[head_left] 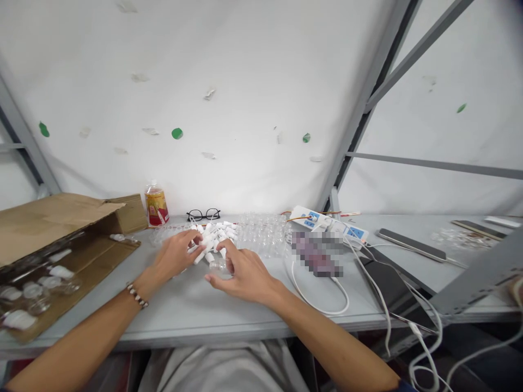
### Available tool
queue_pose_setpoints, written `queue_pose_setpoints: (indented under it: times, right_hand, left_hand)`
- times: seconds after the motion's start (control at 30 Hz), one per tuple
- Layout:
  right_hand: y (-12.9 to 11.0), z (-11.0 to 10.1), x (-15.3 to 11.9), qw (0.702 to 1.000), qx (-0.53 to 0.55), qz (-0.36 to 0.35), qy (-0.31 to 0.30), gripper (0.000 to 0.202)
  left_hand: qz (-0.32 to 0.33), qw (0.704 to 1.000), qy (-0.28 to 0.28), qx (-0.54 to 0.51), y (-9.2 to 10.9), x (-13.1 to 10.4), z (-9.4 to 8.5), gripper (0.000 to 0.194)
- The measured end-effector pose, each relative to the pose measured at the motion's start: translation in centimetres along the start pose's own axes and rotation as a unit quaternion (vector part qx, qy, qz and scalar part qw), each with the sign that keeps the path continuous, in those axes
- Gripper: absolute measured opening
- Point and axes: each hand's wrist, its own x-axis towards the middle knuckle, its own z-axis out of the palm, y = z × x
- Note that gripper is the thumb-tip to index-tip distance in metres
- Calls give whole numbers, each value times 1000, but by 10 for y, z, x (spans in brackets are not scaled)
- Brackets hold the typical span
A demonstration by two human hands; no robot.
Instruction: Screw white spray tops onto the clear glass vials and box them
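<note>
A heap of white plastic caps, some with thin tubes, (220,233) lies on the grey table in front of me. My left hand (180,255) is at the heap's left side, its thumb and curved fingers apart beside the white pieces; I see no firm hold. On the right, my right hand (247,273) has thumb and forefinger spread around a small clear bottle (219,265) with a white cap, which lies on its side. Whether the fingers touch that bottle is hard to see. Behind the heap and to its right stand rows of clear bottles (263,231).
At the left, an open cardboard box (61,218) holds several capped clear bottles. A red-labelled drink bottle (156,204) and eyeglasses (203,214) stand by the wall. On the right are a power strip (306,216), white cables (343,305), phones (411,245) and a dark tablet (396,291).
</note>
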Motion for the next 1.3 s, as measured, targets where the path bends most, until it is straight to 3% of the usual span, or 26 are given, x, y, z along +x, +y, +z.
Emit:
queue_pose_setpoints:
  times: [0.13, 0.3, 0.43, 0.5, 0.67, 0.87, 1.07, 1.3]
  right_hand:
    - [-2, -2, 0, 1000, 4, -10, -10, 31]
    - [7, 4, 1, 998, -35, -51, 0, 12]
    - [11, 9, 1, 989, -65, -135, 5, 15]
    - [10, 9, 1, 986, -82, -142, 24, 14]
    - [17, -7, 4, 991, -43, -106, 69, 10]
    - [45, -58, 0, 988, 114, -41, 93, 16]
    - [72, -100, -19, 996, 37, 51, 62, 26]
    - [96, -107, -23, 991, -22, 129, 3, 23]
  left_hand:
    - [31, 999, -39, 1, 3, 0, 0, 16]
    - [61, 998, -34, 2, 9, -1, -1, 12]
    - [89, 996, -18, -16, 13, -3, -2, 11]
    - [100, 995, -3, -22, 14, -4, -2, 11]
    - [114, 993, 13, -32, 12, -5, -3, 13]
    - [98, 994, 10, -40, 9, -5, -7, 15]
    - [85, 995, 6, -50, 13, -5, -10, 19]
    - [77, 996, 9, -45, 9, -5, -12, 20]
